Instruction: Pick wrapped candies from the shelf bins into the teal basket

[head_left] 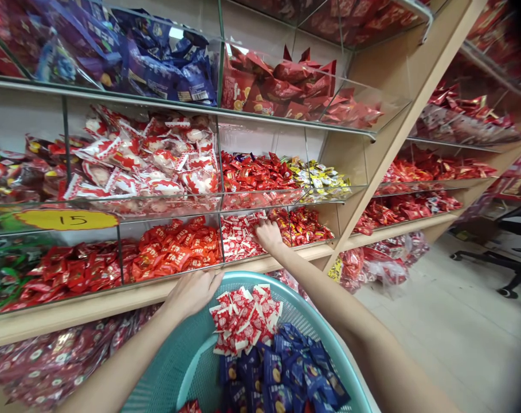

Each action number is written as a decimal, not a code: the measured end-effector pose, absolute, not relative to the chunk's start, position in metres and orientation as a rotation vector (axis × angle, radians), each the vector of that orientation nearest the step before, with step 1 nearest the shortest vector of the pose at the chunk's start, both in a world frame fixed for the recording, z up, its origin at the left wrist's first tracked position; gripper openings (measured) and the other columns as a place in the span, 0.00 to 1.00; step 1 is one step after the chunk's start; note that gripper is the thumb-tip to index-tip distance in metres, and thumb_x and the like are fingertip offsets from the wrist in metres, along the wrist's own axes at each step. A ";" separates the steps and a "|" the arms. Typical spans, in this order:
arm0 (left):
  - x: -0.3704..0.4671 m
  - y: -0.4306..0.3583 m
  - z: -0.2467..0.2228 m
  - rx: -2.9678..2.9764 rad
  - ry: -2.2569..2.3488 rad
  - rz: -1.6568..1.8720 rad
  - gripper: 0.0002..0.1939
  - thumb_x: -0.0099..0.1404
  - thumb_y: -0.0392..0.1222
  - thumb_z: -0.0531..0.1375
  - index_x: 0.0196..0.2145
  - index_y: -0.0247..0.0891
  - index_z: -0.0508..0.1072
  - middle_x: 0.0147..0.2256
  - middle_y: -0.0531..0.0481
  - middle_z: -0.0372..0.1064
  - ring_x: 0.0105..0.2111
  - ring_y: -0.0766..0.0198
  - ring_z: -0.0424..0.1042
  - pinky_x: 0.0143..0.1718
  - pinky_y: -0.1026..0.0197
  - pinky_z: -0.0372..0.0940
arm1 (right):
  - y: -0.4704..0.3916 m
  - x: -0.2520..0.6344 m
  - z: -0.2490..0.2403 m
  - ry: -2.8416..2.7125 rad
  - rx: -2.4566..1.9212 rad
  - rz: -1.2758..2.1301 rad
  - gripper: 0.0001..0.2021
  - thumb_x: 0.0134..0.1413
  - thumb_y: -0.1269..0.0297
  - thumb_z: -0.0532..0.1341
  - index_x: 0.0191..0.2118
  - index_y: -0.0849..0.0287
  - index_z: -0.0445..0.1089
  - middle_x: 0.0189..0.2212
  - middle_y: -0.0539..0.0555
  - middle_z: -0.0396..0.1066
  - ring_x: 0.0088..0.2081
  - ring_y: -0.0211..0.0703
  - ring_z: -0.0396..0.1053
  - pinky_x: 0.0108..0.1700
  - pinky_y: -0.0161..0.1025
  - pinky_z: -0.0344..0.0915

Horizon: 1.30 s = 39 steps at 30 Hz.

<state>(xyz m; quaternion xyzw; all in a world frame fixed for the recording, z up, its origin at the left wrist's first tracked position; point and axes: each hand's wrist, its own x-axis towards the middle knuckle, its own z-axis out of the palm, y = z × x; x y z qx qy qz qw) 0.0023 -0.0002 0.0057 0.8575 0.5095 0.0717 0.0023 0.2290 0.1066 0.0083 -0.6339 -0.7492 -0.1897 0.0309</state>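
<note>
My right hand [269,235] reaches into a lower shelf compartment of small red-and-white wrapped candies [238,238]. Its fingers are curled at the candies, with the tips partly hidden. My left hand [195,293] lies at the far rim of a teal plastic basket [324,330], beside the shelf's wooden front edge; its fingers bend over the rim and their undersides are hidden. Inside the basket, a pile of red-and-white wrapped candies [246,315] sits against dark blue packets [281,370]. A bit of red wrapper [190,406] shows at the bottom.
Clear dividers separate orange-red candies [178,246], red-and-gold candies [312,226] and yellow-and-white candies [320,175]. A yellow "15" tag [66,219] hangs on the left. Bagged stock [62,355] lies below the wooden ledge [148,295]. An office chair [507,246] stands far right.
</note>
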 end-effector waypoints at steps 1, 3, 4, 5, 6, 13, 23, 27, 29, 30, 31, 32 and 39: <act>0.003 0.000 0.006 2.686 1.594 0.226 0.28 0.67 0.52 0.36 0.35 0.37 0.72 0.37 0.42 0.73 0.39 0.52 0.71 0.39 0.56 0.60 | 0.107 0.228 0.009 -2.318 -1.956 -0.583 0.16 0.54 0.57 0.54 0.40 0.64 0.71 0.44 0.67 0.64 0.45 0.53 0.60 0.42 0.44 0.54; 0.004 -0.001 0.007 2.665 1.602 0.213 0.28 0.67 0.52 0.36 0.34 0.37 0.72 0.36 0.41 0.73 0.38 0.52 0.71 0.38 0.56 0.60 | 0.107 0.226 0.009 -2.326 -1.960 -0.582 0.15 0.54 0.60 0.54 0.38 0.65 0.71 0.44 0.68 0.64 0.44 0.53 0.60 0.41 0.44 0.54; 0.004 -0.001 0.008 2.650 1.615 0.200 0.28 0.67 0.53 0.36 0.33 0.37 0.72 0.36 0.41 0.73 0.38 0.52 0.71 0.38 0.56 0.60 | 0.107 0.225 0.010 -2.326 -1.961 -0.583 0.14 0.54 0.62 0.54 0.38 0.66 0.72 0.44 0.68 0.65 0.44 0.53 0.60 0.41 0.44 0.54; 0.005 -0.002 0.009 2.636 1.627 0.188 0.28 0.67 0.53 0.36 0.33 0.37 0.72 0.36 0.41 0.72 0.38 0.52 0.71 0.38 0.57 0.60 | 0.107 0.224 0.010 -2.325 -1.959 -0.584 0.13 0.54 0.64 0.53 0.37 0.66 0.72 0.43 0.68 0.65 0.44 0.53 0.60 0.41 0.44 0.54; 0.005 -0.003 0.010 2.625 1.637 0.180 0.28 0.67 0.53 0.36 0.33 0.37 0.72 0.36 0.41 0.72 0.38 0.53 0.71 0.38 0.57 0.60 | 0.106 0.224 0.010 -2.326 -1.956 -0.584 0.13 0.54 0.66 0.53 0.37 0.67 0.72 0.43 0.68 0.65 0.44 0.53 0.60 0.41 0.44 0.54; 0.005 -0.003 0.010 2.605 1.642 0.182 0.27 0.67 0.53 0.37 0.36 0.37 0.71 0.37 0.41 0.72 0.38 0.53 0.71 0.39 0.57 0.59 | 0.089 0.238 0.024 -2.260 -1.844 -0.616 0.15 0.57 0.72 0.47 0.38 0.66 0.71 0.40 0.65 0.67 0.43 0.49 0.62 0.41 0.42 0.54; 0.003 0.000 0.004 2.675 1.621 0.209 0.28 0.67 0.53 0.36 0.35 0.37 0.71 0.37 0.41 0.72 0.39 0.52 0.71 0.40 0.56 0.59 | -0.001 0.223 0.034 -2.104 -1.242 0.216 0.10 0.55 0.64 0.54 0.30 0.61 0.71 0.28 0.52 0.69 0.31 0.36 0.65 0.34 0.33 0.58; 0.003 -0.001 0.005 2.685 1.622 0.206 0.28 0.67 0.53 0.36 0.34 0.38 0.71 0.36 0.42 0.72 0.38 0.53 0.71 0.38 0.57 0.59 | -0.033 0.208 0.014 -2.170 -1.188 0.461 0.10 0.53 0.64 0.56 0.27 0.62 0.71 0.24 0.50 0.69 0.26 0.34 0.63 0.30 0.31 0.57; 0.003 -0.002 0.006 2.696 1.623 0.200 0.28 0.67 0.53 0.35 0.34 0.38 0.71 0.36 0.42 0.72 0.38 0.52 0.71 0.37 0.56 0.60 | -0.040 0.206 0.003 -2.171 -1.252 0.497 0.10 0.53 0.64 0.56 0.25 0.62 0.71 0.21 0.49 0.67 0.24 0.34 0.62 0.28 0.31 0.56; 0.003 -0.003 0.006 2.700 1.623 0.199 0.28 0.67 0.53 0.35 0.34 0.38 0.70 0.36 0.42 0.72 0.38 0.52 0.71 0.37 0.56 0.60 | -0.042 0.207 -0.002 -2.169 -1.288 0.513 0.10 0.52 0.64 0.56 0.25 0.62 0.70 0.20 0.48 0.66 0.23 0.33 0.61 0.27 0.30 0.55; 0.003 -0.003 0.006 2.703 1.622 0.199 0.28 0.67 0.53 0.35 0.34 0.38 0.70 0.36 0.43 0.72 0.37 0.51 0.71 0.36 0.56 0.60 | -0.042 0.207 -0.005 -2.167 -1.320 0.531 0.10 0.52 0.64 0.56 0.24 0.62 0.70 0.18 0.48 0.65 0.22 0.33 0.60 0.26 0.30 0.53; 0.003 -0.003 0.006 2.702 1.623 0.200 0.28 0.67 0.53 0.35 0.34 0.38 0.70 0.35 0.43 0.73 0.37 0.51 0.71 0.36 0.56 0.60 | -0.043 0.208 -0.008 -2.165 -1.345 0.542 0.10 0.52 0.65 0.56 0.24 0.62 0.70 0.17 0.47 0.64 0.21 0.32 0.59 0.25 0.30 0.52; 0.003 -0.001 0.004 2.696 1.623 0.201 0.28 0.67 0.53 0.35 0.34 0.38 0.70 0.36 0.43 0.73 0.37 0.52 0.71 0.36 0.56 0.60 | -0.043 0.208 -0.014 -2.180 -1.458 0.467 0.08 0.49 0.69 0.55 0.24 0.61 0.70 0.20 0.48 0.68 0.23 0.33 0.61 0.27 0.30 0.52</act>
